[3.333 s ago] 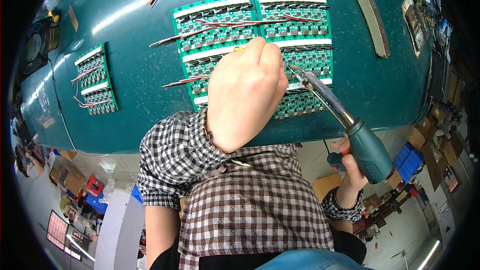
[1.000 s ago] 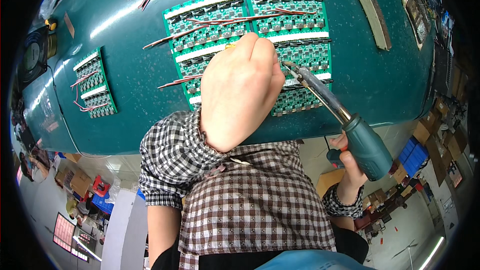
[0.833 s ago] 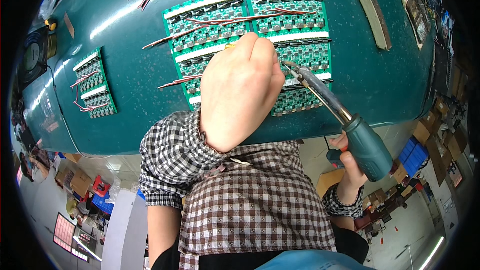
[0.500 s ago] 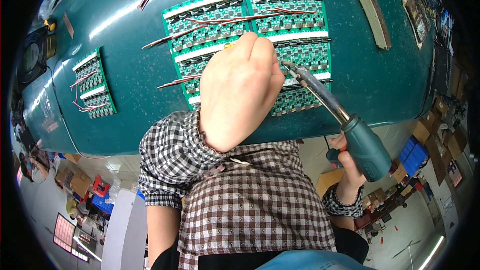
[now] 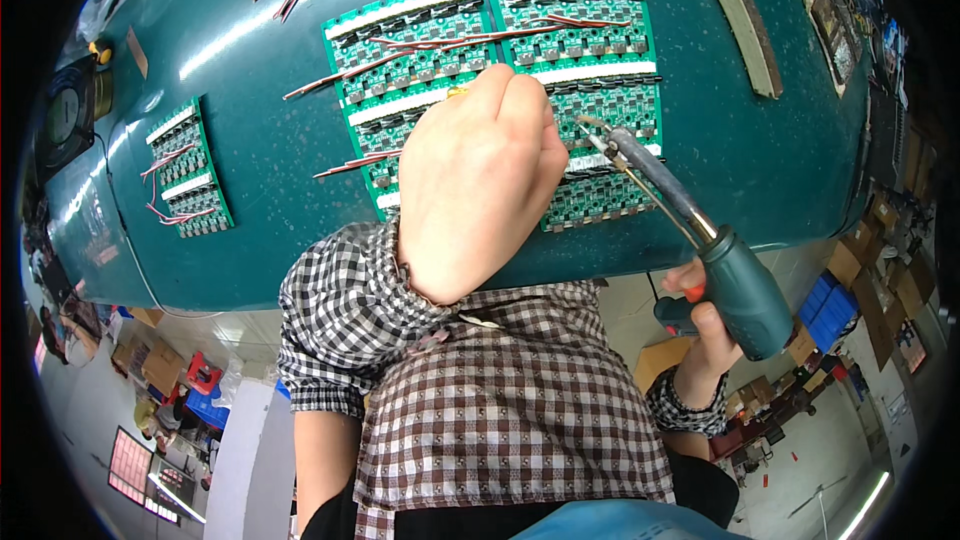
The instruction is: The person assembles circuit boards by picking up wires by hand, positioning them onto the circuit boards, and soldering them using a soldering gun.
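Viewed from my remote station, the green circuit boards (image 5: pixel 610 45) lie side by side on the table (image 5: pixel 270 160), presumably so placed for easy reach. The left hand (image 5: pixel 480 185) curls over them; its hidden fingertips leave me unable to tell its grip. The right hand (image 5: pixel 714 342) clasps the soldering gun (image 5: pixel 745 290) aslant, likely to bring its tip (image 5: pixel 596 125) near the left hand without touching it.

From the head we look steeply down, fisheye-wide, close over the left hand (image 5: pixel 482 175), right hand (image 5: pixel 713 345), table (image 5: pixel 285 195) and apron (image 5: pixel 510 405).
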The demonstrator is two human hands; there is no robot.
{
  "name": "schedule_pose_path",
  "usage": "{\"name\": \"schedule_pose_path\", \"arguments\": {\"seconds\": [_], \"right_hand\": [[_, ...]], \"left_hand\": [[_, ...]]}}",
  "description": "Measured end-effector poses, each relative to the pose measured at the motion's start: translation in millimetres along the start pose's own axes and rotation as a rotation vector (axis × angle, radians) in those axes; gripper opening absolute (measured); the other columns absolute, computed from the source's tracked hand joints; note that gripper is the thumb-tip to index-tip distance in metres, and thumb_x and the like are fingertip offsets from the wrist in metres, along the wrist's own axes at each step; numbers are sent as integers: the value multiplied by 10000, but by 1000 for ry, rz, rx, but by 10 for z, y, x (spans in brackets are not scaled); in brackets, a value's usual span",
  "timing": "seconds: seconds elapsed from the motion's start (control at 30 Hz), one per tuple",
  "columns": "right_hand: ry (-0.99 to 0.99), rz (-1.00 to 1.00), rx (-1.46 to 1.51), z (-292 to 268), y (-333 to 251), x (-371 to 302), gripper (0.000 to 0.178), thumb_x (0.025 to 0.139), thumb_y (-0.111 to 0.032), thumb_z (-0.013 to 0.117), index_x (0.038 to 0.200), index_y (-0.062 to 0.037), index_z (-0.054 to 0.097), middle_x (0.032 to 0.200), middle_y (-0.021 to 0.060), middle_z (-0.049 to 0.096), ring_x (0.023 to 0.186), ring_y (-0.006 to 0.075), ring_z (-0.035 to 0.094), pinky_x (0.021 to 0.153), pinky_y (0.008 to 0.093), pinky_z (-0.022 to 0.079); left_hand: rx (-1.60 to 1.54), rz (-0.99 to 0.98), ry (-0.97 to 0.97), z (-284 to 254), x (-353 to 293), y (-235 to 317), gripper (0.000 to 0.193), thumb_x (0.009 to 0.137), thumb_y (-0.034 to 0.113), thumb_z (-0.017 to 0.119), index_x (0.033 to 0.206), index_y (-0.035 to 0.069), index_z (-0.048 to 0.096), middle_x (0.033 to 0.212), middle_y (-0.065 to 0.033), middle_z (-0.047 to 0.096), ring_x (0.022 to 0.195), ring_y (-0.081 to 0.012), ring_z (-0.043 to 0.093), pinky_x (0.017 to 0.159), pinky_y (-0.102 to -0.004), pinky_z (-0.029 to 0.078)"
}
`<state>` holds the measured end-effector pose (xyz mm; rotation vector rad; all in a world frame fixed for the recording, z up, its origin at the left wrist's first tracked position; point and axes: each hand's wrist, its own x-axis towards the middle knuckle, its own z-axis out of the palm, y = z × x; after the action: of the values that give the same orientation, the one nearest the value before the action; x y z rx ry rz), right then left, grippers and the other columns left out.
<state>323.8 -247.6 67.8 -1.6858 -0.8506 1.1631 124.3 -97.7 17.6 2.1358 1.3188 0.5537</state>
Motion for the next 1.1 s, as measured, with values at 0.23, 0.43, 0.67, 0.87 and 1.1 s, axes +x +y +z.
{"name": "schedule_pose_path", "arguments": {"seconds": [0.23, 0.43, 0.67, 0.87, 1.1], "right_hand": [[100, -73, 264, 44, 113, 226, 533, 857, -323, 590, 1156, 99, 462, 862, 130, 572, 789, 247, 615, 689, 370, 559], [27, -56, 707, 140, 319, 613, 468, 942, -382, 453, 1142, 41, 449, 919, 85, 548, 865, 210, 581, 797, 389, 531], [-12, -119, 806, 220, 460, 764, 492, 931, -426, 443, 1121, 25, 486, 898, 77, 570, 868, 212, 602, 954, 525, 414], [-39, -190, 855, 247, 524, 831, 518, 914, -470, 454, 1109, 8, 499, 893, 57, 558, 834, 204, 592, 987, 555, 367], [78, -135, 1056, 202, 456, 831, 505, 891, -457, 526, 1110, -6, 472, 912, 45, 531, 844, 194, 559, 961, 520, 392]], "left_hand": [[-2, -8, -25, -17, -4, -2, 146, 716, 41, 648, 778, 45, 516, 744, -77, 529, 641, -240, 551, 554, -331, 435], [-14, 17, -58, -51, -51, 0, 134, 746, -6, 643, 830, 25, 544, 762, -80, 536, 638, -198, 557, 562, -292, 449], [-164, -126, 32, -170, -307, -21, 161, 737, -42, 646, 857, 23, 561, 772, -79, 545, 655, -190, 566, 572, -279, 470], [-111, -180, -14, -372, -198, 32, 159, 760, -47, 652, 895, -12, 575, 811, -52, 558, 679, -103, 521, 627, -225, 431], [199, 203, -54, -425, 724, -220, 449, 662, 157, 773, 1034, 14, 566, 896, -117, 594, 845, -248, 577, 754, -334, 462]]}}
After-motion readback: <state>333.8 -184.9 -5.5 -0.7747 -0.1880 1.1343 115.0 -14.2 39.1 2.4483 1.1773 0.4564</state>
